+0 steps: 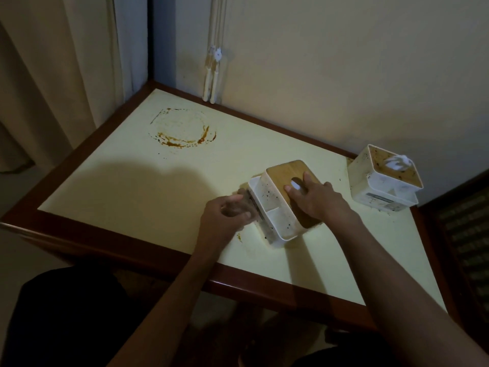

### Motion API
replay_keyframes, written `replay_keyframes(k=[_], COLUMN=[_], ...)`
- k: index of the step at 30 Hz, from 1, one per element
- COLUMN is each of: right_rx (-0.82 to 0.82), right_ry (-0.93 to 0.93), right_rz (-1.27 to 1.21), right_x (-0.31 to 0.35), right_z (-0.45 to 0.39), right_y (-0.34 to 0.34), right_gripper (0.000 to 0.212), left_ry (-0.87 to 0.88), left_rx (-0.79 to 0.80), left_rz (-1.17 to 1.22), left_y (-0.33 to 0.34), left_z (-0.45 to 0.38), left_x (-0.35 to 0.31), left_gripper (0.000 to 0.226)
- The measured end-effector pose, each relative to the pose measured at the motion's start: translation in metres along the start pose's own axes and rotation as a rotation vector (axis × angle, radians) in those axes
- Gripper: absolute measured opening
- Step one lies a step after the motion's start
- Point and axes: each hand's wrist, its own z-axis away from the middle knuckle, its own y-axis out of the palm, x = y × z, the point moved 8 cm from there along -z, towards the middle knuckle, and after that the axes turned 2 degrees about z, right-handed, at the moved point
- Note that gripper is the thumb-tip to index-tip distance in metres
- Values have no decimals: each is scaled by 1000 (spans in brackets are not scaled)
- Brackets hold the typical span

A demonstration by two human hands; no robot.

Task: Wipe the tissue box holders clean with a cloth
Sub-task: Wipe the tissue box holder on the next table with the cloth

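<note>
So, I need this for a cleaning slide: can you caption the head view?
Left hand wipes a speckled tissue box holder with a cloth while the right hand steadies its wooden lid.

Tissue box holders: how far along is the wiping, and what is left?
Nothing looks finished. In hand: the right hand steadies the near white holder with the wooden lid, while the left hand rubs a dark cloth against its side wall; dark specks remain on its upper wall. Left: the far white holder with a tissue poking out still shows specks and a grimy top.
</note>
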Motion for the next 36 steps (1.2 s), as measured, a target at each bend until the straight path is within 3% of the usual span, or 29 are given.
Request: replay_keyframes(k=[2,4,7,11,16,21,26,30,33,36], right_rx=[0,-28,-104,-45,-29,-47,-42,-42,-37,-38], right_ry=[64,76,-117,-333,-367,-365,-379,-382,-377,-373], right_rz=[10,71,95,104,44,12,6,5,1,-4], right_x=[-3,0,15,22,17,16,17,17,17,17], right_z=[2,5,7,0,-6,-5,-4,-3,-3,-3], right_y=[-1,-7,-15,-1,10,12,12,12,13,13], right_gripper=[78,74,65,61,61,60,60,60,60,59], left_ry=[40,147,249,359,353,226,186,135,220,229], left_rx=[45,14,-7,22,-42,-114,-95,-46,-67,-100], left_rz=[-128,-319,-405,-414,-325,-207,-165,-158,-171,-143], left_y=[11,15,17,17,11,10,14,17,18,15], left_z=[-1,-2,-5,-10,-16,-24,-22,-15,-13,-14], left_x=[0,-6,-13,-18,-19,-13,-5,2,-2,-3], left_gripper=[63,61,58,58,41,22,32,21,19,35])
